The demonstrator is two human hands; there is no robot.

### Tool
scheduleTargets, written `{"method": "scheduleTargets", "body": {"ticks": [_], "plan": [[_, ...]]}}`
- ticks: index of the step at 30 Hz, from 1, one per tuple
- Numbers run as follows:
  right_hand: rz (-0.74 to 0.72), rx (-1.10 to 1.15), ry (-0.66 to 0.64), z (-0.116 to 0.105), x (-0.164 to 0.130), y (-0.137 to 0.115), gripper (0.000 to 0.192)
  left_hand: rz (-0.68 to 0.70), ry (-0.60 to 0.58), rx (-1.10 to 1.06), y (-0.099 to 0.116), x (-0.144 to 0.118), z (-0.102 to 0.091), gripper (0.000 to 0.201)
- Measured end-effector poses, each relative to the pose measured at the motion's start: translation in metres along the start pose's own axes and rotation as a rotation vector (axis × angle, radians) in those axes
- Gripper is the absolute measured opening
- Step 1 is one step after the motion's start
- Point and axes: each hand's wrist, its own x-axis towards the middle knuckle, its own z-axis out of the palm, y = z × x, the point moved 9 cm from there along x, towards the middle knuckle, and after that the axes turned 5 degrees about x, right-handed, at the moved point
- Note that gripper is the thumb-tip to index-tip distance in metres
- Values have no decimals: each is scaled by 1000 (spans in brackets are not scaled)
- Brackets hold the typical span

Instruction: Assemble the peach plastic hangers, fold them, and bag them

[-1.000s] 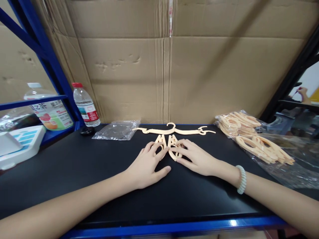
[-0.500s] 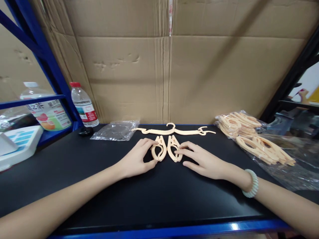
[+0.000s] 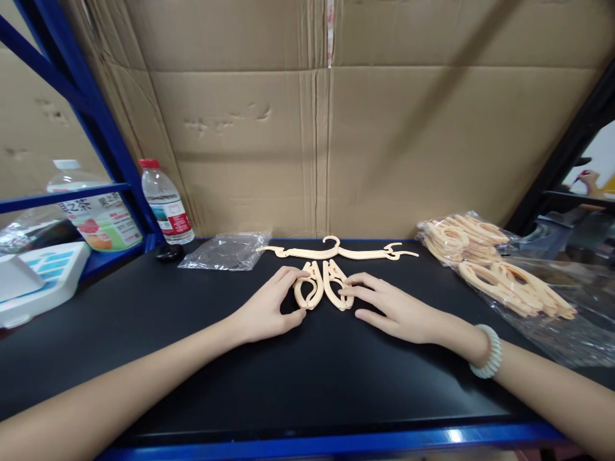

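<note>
Two folded cream plastic hangers lie side by side on the black table. My left hand [image 3: 268,306] has its fingertips on the upper outer edge of the left folded hanger [image 3: 316,288] and its thumb at the lower end, pinching it. On the other side, my right hand [image 3: 396,307] rests its fingertips on the outer edge of the right folded hanger [image 3: 328,285]; its fingers are spread and the thumb stands a little apart. Just behind them lies an unfolded hanger [image 3: 307,253], arms stretched out and hook pointing to the back.
A flat clear plastic bag [image 3: 223,251] lies at the back left, near a red-capped bottle [image 3: 168,208] and a small black object [image 3: 169,253]. More hangers [image 3: 516,288] lie on and in clear bags at right. A cardboard wall [image 3: 250,147] closes the back.
Both hands keep their places at the folded hangers. The whole view has shifted very slightly; nothing has been picked up or let go.
</note>
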Motion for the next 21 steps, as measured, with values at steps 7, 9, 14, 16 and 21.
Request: {"method": "scheduleTargets", "body": {"ticks": [7, 9, 14, 16, 21], "plan": [[37, 12, 145, -19, -2, 27, 31, -240, 144, -240, -31, 2, -9, 34], [97, -32, 197, -30, -6, 45, 27, -308, 183, -325, -42, 2, -8, 32], [219, -139, 305, -56, -19, 85, 24, -341, 200, -379, -48, 2, -7, 30], [246, -198, 333, -64, -23, 97, 26, -350, 207, -378, -47, 2, -8, 29], [281, -397, 267, -67, -29, 122, 36, -364, 206, -366, -44, 2, -10, 26]]}}
